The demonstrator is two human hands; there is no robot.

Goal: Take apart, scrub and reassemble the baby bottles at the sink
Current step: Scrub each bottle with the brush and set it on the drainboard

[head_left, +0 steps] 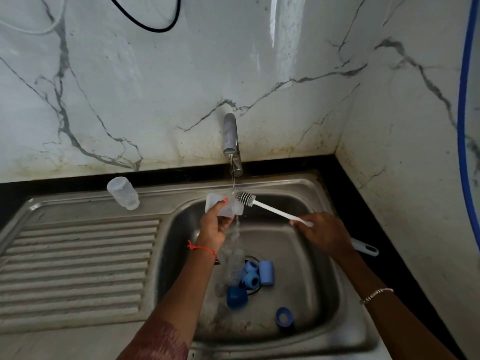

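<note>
Gripping a clear bottle [224,207] under running tap, left hand [217,226] curled around it, right hand [323,233] clasping brush handle [280,213]

Red thread [202,248], silver bracelet [376,294]

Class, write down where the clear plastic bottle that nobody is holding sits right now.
Head view, left side: the clear plastic bottle rests on the steel sink's back rim, behind the ribbed draining board, left of the metal tap.
</note>
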